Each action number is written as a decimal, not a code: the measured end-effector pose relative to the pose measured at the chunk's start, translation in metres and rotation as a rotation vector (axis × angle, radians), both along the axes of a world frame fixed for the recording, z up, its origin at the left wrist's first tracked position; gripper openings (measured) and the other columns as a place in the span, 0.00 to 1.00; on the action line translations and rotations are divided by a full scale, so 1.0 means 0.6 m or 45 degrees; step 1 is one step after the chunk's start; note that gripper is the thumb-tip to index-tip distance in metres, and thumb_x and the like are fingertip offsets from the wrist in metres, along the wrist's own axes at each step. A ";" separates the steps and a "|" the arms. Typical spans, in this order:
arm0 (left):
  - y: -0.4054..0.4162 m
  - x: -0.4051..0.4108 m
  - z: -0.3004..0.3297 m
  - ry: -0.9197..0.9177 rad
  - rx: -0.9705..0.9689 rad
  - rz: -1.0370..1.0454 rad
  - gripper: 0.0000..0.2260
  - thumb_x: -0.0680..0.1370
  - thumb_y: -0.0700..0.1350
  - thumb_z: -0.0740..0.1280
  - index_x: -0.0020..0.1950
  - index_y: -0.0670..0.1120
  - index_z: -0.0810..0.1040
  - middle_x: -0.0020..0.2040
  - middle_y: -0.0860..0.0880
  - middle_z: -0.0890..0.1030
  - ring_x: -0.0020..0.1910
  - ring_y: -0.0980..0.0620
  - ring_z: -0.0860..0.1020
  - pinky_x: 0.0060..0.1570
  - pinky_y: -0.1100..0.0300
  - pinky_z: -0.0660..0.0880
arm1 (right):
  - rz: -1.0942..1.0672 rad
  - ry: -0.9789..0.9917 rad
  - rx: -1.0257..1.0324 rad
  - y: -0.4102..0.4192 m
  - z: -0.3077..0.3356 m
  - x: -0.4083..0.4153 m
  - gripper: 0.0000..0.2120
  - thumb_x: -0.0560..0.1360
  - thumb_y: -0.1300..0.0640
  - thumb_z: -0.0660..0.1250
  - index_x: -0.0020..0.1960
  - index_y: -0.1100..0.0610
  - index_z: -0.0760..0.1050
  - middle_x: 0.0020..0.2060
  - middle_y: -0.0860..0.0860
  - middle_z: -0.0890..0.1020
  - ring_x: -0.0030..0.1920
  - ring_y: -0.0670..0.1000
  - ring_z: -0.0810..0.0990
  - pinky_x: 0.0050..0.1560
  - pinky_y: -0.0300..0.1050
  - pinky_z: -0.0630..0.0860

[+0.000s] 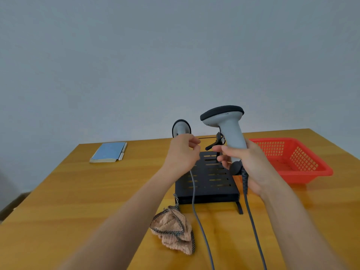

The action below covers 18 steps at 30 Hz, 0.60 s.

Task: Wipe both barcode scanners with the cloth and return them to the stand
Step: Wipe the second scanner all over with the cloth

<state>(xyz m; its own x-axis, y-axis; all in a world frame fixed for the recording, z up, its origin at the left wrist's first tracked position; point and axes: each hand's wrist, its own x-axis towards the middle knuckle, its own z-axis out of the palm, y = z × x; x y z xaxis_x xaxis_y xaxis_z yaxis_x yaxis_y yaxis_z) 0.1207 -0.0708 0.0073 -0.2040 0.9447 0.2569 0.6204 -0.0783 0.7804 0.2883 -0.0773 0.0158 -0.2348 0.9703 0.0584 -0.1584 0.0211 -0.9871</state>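
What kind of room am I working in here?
Likely an office or shop desk: a wooden table against a bare wall, with a notebook, a black scanner stand and a red basket.

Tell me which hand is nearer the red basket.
Right. The right hand, gripping a scanner, sits just beside the red basket. The left hand, holding the other scanner, is farther off, across the black stand.

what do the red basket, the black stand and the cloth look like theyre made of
Red basket: likely moulded plastic, glossy, with a lattice of holes.
Black stand: probably painted sheet metal, matte, with punched slots; could be plastic.
Cloth: soft fabric, fuzzy peach pile, checked woven edging.
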 end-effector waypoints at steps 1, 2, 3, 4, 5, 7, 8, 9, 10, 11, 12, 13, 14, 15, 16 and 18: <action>-0.004 -0.005 -0.002 -0.018 -0.002 0.004 0.09 0.80 0.39 0.63 0.58 0.43 0.79 0.47 0.49 0.81 0.37 0.52 0.84 0.43 0.53 0.83 | 0.026 0.005 -0.002 -0.005 0.000 -0.001 0.14 0.77 0.58 0.68 0.60 0.60 0.73 0.46 0.56 0.86 0.36 0.49 0.80 0.40 0.46 0.78; -0.008 -0.011 -0.003 -0.038 -0.002 0.009 0.09 0.80 0.39 0.64 0.58 0.43 0.79 0.47 0.48 0.81 0.37 0.52 0.84 0.43 0.55 0.83 | 0.052 0.015 -0.009 -0.010 0.000 -0.002 0.16 0.76 0.52 0.68 0.61 0.59 0.73 0.46 0.57 0.86 0.35 0.50 0.79 0.39 0.45 0.77; -0.012 -0.016 -0.005 -0.060 0.000 0.014 0.08 0.80 0.39 0.64 0.57 0.43 0.80 0.48 0.47 0.81 0.37 0.52 0.84 0.42 0.58 0.83 | 0.081 0.022 -0.020 -0.014 0.000 -0.004 0.19 0.75 0.47 0.67 0.61 0.58 0.73 0.46 0.57 0.86 0.35 0.50 0.78 0.39 0.45 0.75; -0.015 -0.021 -0.006 -0.088 0.004 0.019 0.07 0.80 0.39 0.64 0.56 0.44 0.80 0.48 0.46 0.82 0.38 0.52 0.84 0.40 0.61 0.82 | 0.108 0.021 -0.023 -0.018 -0.001 -0.005 0.22 0.75 0.43 0.64 0.61 0.56 0.73 0.46 0.57 0.86 0.34 0.50 0.77 0.40 0.45 0.74; -0.019 -0.026 -0.007 -0.126 0.004 0.027 0.06 0.80 0.40 0.65 0.55 0.44 0.80 0.48 0.46 0.82 0.38 0.51 0.84 0.39 0.63 0.82 | 0.132 0.013 -0.018 -0.022 -0.002 -0.008 0.24 0.75 0.40 0.62 0.61 0.56 0.73 0.45 0.56 0.85 0.33 0.50 0.76 0.40 0.45 0.73; -0.026 -0.035 -0.007 -0.226 -0.005 0.053 0.05 0.81 0.42 0.64 0.53 0.46 0.80 0.48 0.47 0.83 0.37 0.52 0.84 0.40 0.62 0.82 | 0.168 -0.010 -0.001 -0.028 -0.007 -0.011 0.26 0.76 0.38 0.57 0.59 0.59 0.74 0.40 0.54 0.83 0.31 0.49 0.73 0.39 0.44 0.70; -0.030 -0.040 -0.007 -0.277 -0.009 0.071 0.06 0.82 0.43 0.63 0.52 0.46 0.79 0.47 0.47 0.84 0.37 0.52 0.84 0.41 0.62 0.82 | 0.186 -0.022 0.001 -0.031 -0.010 -0.013 0.26 0.77 0.38 0.56 0.57 0.61 0.74 0.38 0.55 0.81 0.30 0.49 0.72 0.39 0.44 0.69; -0.034 -0.045 -0.006 -0.316 -0.010 0.091 0.07 0.82 0.44 0.62 0.53 0.45 0.80 0.47 0.48 0.84 0.36 0.53 0.84 0.40 0.62 0.82 | 0.206 -0.033 -0.003 -0.033 -0.013 -0.016 0.26 0.78 0.39 0.55 0.53 0.61 0.74 0.37 0.57 0.78 0.30 0.50 0.72 0.38 0.43 0.68; -0.037 -0.052 -0.006 -0.338 -0.009 0.113 0.08 0.82 0.44 0.62 0.54 0.44 0.80 0.46 0.48 0.84 0.36 0.52 0.84 0.39 0.63 0.81 | 0.226 -0.042 -0.013 -0.036 -0.015 -0.019 0.25 0.79 0.38 0.55 0.50 0.61 0.75 0.37 0.59 0.76 0.30 0.50 0.71 0.37 0.44 0.67; -0.040 -0.060 -0.006 -0.352 -0.008 0.131 0.09 0.82 0.45 0.62 0.56 0.43 0.80 0.46 0.49 0.84 0.36 0.52 0.84 0.38 0.64 0.81 | 0.244 -0.043 -0.027 -0.039 -0.016 -0.022 0.25 0.79 0.38 0.55 0.48 0.60 0.76 0.36 0.59 0.75 0.30 0.50 0.70 0.35 0.43 0.66; -0.043 -0.067 -0.007 -0.365 -0.008 0.146 0.09 0.82 0.45 0.62 0.56 0.43 0.80 0.46 0.49 0.84 0.37 0.52 0.84 0.38 0.64 0.80 | 0.260 -0.023 -0.047 -0.042 -0.017 -0.024 0.24 0.79 0.39 0.56 0.47 0.60 0.76 0.35 0.59 0.74 0.30 0.50 0.69 0.34 0.43 0.66; -0.046 -0.075 -0.007 -0.383 -0.011 0.161 0.10 0.82 0.45 0.62 0.57 0.43 0.80 0.46 0.49 0.84 0.37 0.51 0.84 0.39 0.64 0.81 | 0.277 0.032 -0.079 -0.044 -0.018 -0.029 0.22 0.78 0.40 0.57 0.48 0.59 0.76 0.35 0.57 0.75 0.29 0.50 0.69 0.32 0.41 0.67; -0.048 -0.083 -0.007 -0.404 -0.016 0.175 0.10 0.82 0.45 0.62 0.57 0.42 0.80 0.46 0.49 0.84 0.37 0.51 0.84 0.40 0.63 0.81 | 0.298 0.117 -0.118 -0.046 -0.020 -0.032 0.21 0.77 0.42 0.59 0.51 0.60 0.76 0.34 0.56 0.76 0.29 0.50 0.70 0.31 0.40 0.68; -0.050 -0.089 -0.006 -0.430 -0.022 0.187 0.10 0.82 0.45 0.62 0.56 0.42 0.80 0.46 0.49 0.84 0.38 0.50 0.84 0.40 0.62 0.81 | 0.322 0.207 -0.154 -0.048 -0.022 -0.034 0.19 0.76 0.44 0.60 0.53 0.60 0.75 0.35 0.55 0.77 0.29 0.50 0.70 0.31 0.40 0.70; -0.052 -0.095 -0.006 -0.455 -0.030 0.199 0.10 0.82 0.45 0.63 0.56 0.42 0.80 0.46 0.49 0.84 0.38 0.50 0.85 0.40 0.62 0.81 | 0.344 0.280 -0.184 -0.049 -0.024 -0.035 0.19 0.76 0.46 0.61 0.55 0.61 0.74 0.35 0.55 0.77 0.30 0.50 0.71 0.32 0.40 0.72; -0.056 -0.109 -0.005 -0.496 -0.048 0.218 0.10 0.82 0.45 0.63 0.57 0.42 0.80 0.47 0.48 0.84 0.39 0.49 0.85 0.40 0.62 0.81 | 0.388 0.353 -0.231 -0.051 -0.024 -0.039 0.20 0.74 0.50 0.63 0.58 0.63 0.74 0.38 0.57 0.80 0.32 0.51 0.75 0.34 0.42 0.75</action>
